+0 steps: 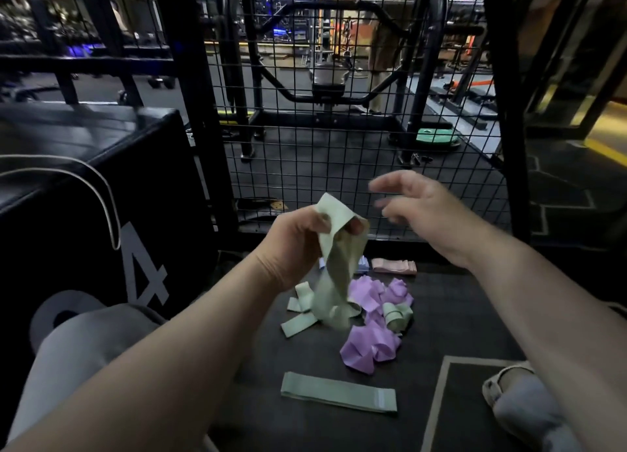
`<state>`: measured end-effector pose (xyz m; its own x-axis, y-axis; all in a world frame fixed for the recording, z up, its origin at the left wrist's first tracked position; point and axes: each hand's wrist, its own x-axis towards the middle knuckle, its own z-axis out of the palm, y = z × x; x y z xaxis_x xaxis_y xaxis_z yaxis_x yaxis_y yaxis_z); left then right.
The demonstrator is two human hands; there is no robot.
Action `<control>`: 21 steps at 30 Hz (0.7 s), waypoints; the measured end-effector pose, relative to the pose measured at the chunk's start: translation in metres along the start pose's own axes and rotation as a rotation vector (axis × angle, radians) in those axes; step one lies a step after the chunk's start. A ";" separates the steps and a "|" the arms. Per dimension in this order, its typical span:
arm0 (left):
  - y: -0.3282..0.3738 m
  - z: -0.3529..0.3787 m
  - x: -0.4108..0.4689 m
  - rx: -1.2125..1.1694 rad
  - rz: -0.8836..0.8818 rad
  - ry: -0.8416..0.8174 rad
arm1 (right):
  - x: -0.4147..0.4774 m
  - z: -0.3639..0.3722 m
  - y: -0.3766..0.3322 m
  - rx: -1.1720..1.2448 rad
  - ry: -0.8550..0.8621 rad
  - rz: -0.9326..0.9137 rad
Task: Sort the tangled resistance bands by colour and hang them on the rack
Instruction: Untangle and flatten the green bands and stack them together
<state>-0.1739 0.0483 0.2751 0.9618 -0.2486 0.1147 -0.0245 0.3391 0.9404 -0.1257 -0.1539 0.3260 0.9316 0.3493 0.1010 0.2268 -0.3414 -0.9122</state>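
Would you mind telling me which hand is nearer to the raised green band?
Left. The left hand pinches the raised green band at its top; the right hand hovers open to its right, not touching.

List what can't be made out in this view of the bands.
- Head view: right hand fingers smeared by motion; exact pose unclear.
- Blue band mostly hidden behind the green band the left hand grips.
- That band's lower end is blurred; whether it's free of the pile, cannot tell.

Gym. Machine frame (pixel 332 6) at 12 o'clock behind wire mesh (pixel 305 180), green weight plate (pixel 437 137) at 1 o'clock, padded plyo box (pixel 84 187) at 9, resistance bands (pixel 359 343) on rubber floor (pixel 458 316).
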 end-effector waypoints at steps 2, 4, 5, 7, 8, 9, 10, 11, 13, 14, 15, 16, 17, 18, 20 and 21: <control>0.004 0.004 0.000 -0.049 -0.024 -0.013 | -0.009 0.004 -0.010 -0.003 -0.195 -0.115; 0.006 0.007 -0.001 -0.082 -0.039 -0.045 | -0.014 0.010 -0.019 -0.037 -0.334 -0.172; 0.007 0.008 -0.003 -0.090 -0.051 -0.064 | -0.016 0.012 -0.022 -0.037 -0.379 -0.175; 0.009 0.009 -0.005 -0.101 -0.071 -0.115 | -0.019 0.017 -0.024 -0.036 -0.426 -0.178; 0.009 0.008 -0.005 -0.111 -0.087 -0.129 | -0.020 0.019 -0.025 -0.059 -0.431 -0.192; 0.009 0.008 -0.007 -0.122 -0.112 -0.144 | -0.020 0.019 -0.025 -0.084 -0.431 -0.210; 0.008 0.004 -0.006 -0.133 -0.133 -0.143 | -0.020 0.020 -0.026 -0.097 -0.426 -0.223; 0.009 0.004 -0.008 -0.136 -0.138 -0.143 | -0.019 0.020 -0.026 -0.120 -0.410 -0.235; 0.008 0.001 -0.009 -0.125 -0.139 -0.120 | -0.017 0.020 -0.025 -0.218 -0.350 -0.276; 0.007 0.000 -0.009 -0.119 -0.142 -0.104 | -0.016 0.020 -0.025 -0.253 -0.331 -0.288; 0.006 0.000 -0.008 -0.101 -0.141 -0.082 | -0.015 0.021 -0.025 -0.264 -0.316 -0.296; 0.004 0.000 -0.006 -0.071 -0.126 -0.050 | -0.015 0.021 -0.027 -0.262 -0.298 -0.300; 0.001 -0.001 -0.004 -0.040 -0.110 -0.020 | -0.015 0.021 -0.028 -0.262 -0.265 -0.302; -0.004 -0.004 -0.002 -0.020 -0.090 0.006 | -0.014 0.021 -0.030 -0.276 -0.223 -0.307; -0.010 -0.009 -0.002 -0.025 -0.077 0.005 | -0.014 0.019 -0.033 -0.320 -0.159 -0.307; -0.010 -0.009 -0.005 -0.025 -0.086 -0.002 | -0.013 0.018 -0.034 -0.307 -0.149 -0.279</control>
<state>-0.1756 0.0542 0.2620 0.9596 -0.2795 0.0341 0.0655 0.3392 0.9384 -0.1503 -0.1312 0.3484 0.7766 0.5793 0.2474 0.5587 -0.4520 -0.6954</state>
